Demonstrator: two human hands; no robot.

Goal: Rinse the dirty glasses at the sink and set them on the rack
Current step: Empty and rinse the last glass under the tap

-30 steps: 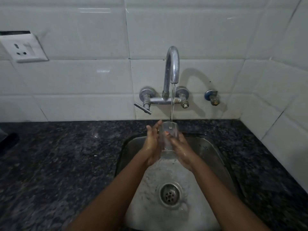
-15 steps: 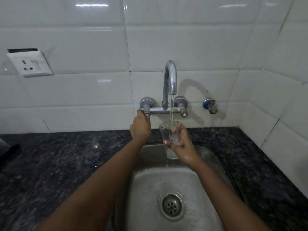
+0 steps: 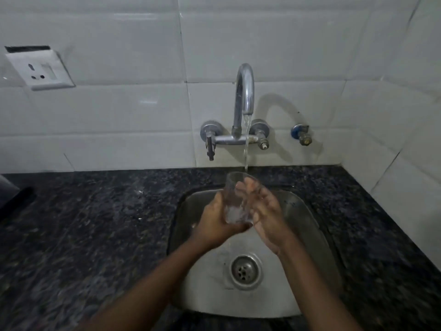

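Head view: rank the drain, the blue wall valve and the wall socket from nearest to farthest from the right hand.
From the right hand:
1. Drain, just below it in the sink basin.
2. Blue wall valve, up on the tiles, to the right of the tap.
3. Wall socket, far off at the upper left.

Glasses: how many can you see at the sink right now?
1. A single clear glass is held over the sink under the running tap, left hand gripping its base, right hand on its side. No others or a rack in view; some may be off-frame.
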